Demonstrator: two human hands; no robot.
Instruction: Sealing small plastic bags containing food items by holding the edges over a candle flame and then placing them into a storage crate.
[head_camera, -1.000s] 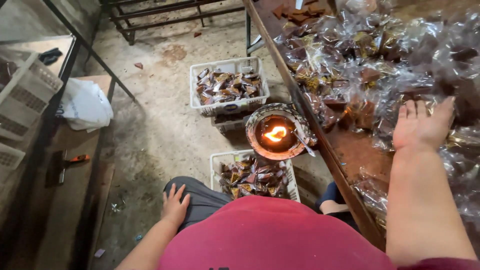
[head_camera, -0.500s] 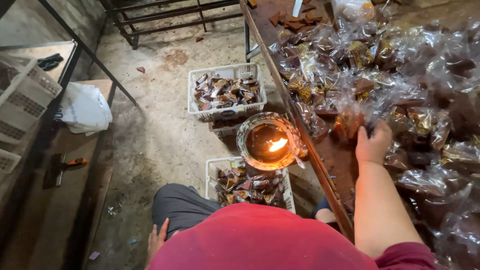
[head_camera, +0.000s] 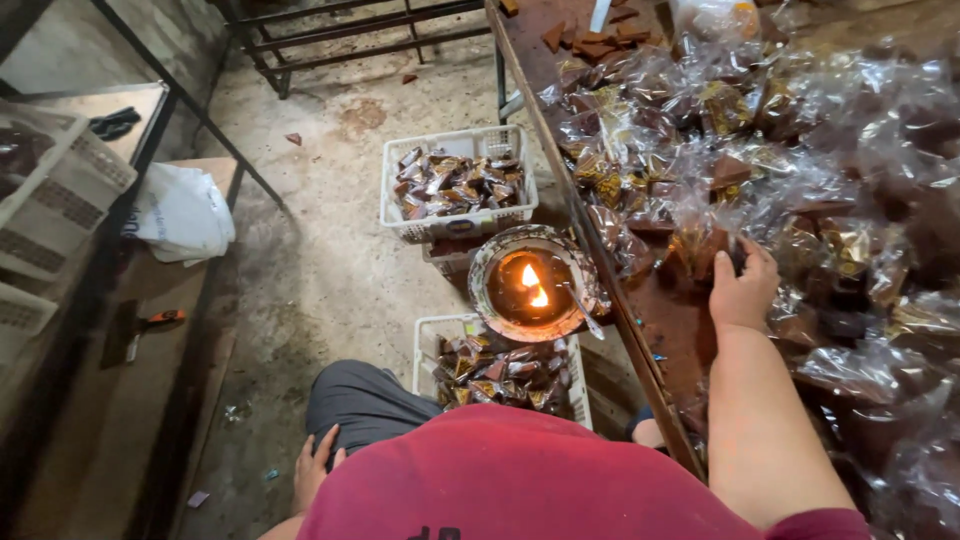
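My right hand (head_camera: 742, 288) reaches onto the brown table (head_camera: 670, 320) and closes its fingers on a clear plastic packet of brown sweets (head_camera: 700, 245) at the near edge of a large pile of such packets (head_camera: 800, 150). My left hand (head_camera: 315, 465) rests flat on my knee in grey trousers, fingers apart, holding nothing. A small bowl with a burning flame (head_camera: 528, 283) stands just left of the table's edge, between two white baskets.
A white basket of wrapped sweets (head_camera: 458, 185) sits on the concrete floor beyond the flame; another basket (head_camera: 500, 365) is near my knee. A white bag (head_camera: 180, 212) lies on a low bench at left. Metal frame bars (head_camera: 350, 25) stand at the back.
My right hand has slid left and nearer along the table and closed on a packet. My left hand stays on my knee; the view has shifted.
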